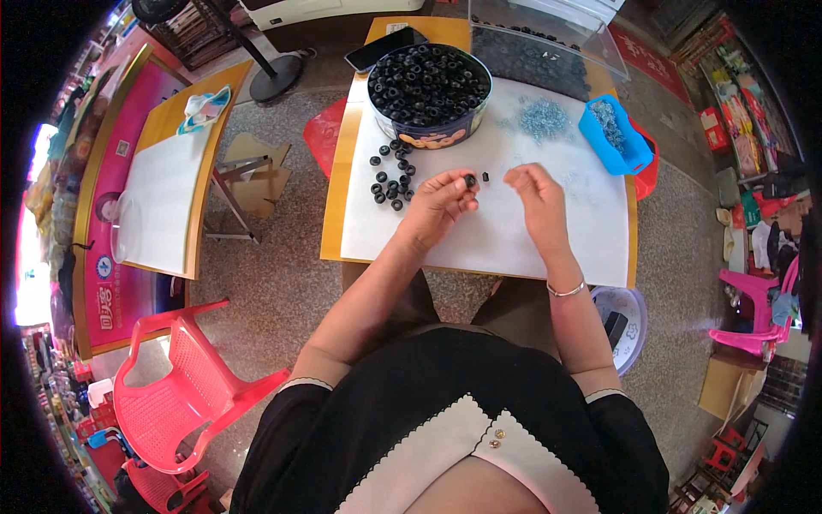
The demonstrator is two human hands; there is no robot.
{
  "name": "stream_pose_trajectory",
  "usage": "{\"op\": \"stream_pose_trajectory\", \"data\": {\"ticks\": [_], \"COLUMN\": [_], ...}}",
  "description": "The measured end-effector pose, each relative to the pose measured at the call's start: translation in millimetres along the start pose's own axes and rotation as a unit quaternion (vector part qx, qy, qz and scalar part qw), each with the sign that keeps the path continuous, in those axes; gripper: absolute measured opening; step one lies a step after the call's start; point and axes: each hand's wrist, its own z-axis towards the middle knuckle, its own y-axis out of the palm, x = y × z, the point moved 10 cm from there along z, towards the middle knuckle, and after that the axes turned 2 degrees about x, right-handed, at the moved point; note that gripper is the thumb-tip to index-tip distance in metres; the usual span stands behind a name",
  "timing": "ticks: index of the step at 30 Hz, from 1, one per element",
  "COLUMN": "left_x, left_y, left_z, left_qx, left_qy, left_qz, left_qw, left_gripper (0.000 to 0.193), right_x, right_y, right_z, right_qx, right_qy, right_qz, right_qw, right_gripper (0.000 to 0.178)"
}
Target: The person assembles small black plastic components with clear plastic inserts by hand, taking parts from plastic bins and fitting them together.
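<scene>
My left hand (438,206) is over the white-covered table (479,231), pinching a small black ring-shaped part (470,181) between thumb and fingertips. Just right of it is a smaller black piece (485,176), apart from both hands. The fingers of my right hand (539,201) are drawn together in a pinch; whatever they hold, if anything, is too small to make out. Several loose black ring-shaped parts (392,185) lie to the left of my left hand. Beyond them stands a round tub (437,137) heaped with the same parts.
Small clear bluish pieces (543,118) lie in a pile at the right, beside a blue basket (635,154) holding more. At the back are a phone (385,50) and a clear plastic box (548,64) with black parts. A pink chair (184,385) stands at the left.
</scene>
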Motion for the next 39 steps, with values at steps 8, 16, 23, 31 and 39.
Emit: {"op": "stream_pose_trajectory", "data": {"ticks": [8,16,23,31,39], "left_x": [10,7,4,1,3], "left_y": [-3,-2,-3,-2,-3], "left_z": [2,1,3,3,3], "left_qx": [-0.004,0.002,-0.002,-0.007,0.01], "left_qy": [0.028,0.018,0.037,0.04,0.06], "left_qz": [-0.05,-0.032,0.037,0.076,0.123], "left_qw": [0.998,0.999,0.999,0.996,0.991], "left_gripper": [0.017,0.017,0.021,0.021,0.022], "right_x": [-16,-14,-7,1,-22], "right_y": [43,47,36,38,35], "right_z": [7,10,0,-8,-10], "right_qx": [-0.04,-0.009,-0.104,-0.1,-0.065], "right_qy": [-0.224,-0.24,0.069,0.084,-0.043], "right_qz": [-0.427,-0.462,0.0,-0.001,-0.14], "right_qw": [0.875,0.854,0.992,0.991,0.987], "right_gripper": [0.008,0.009,0.014,0.01,0.008]}}
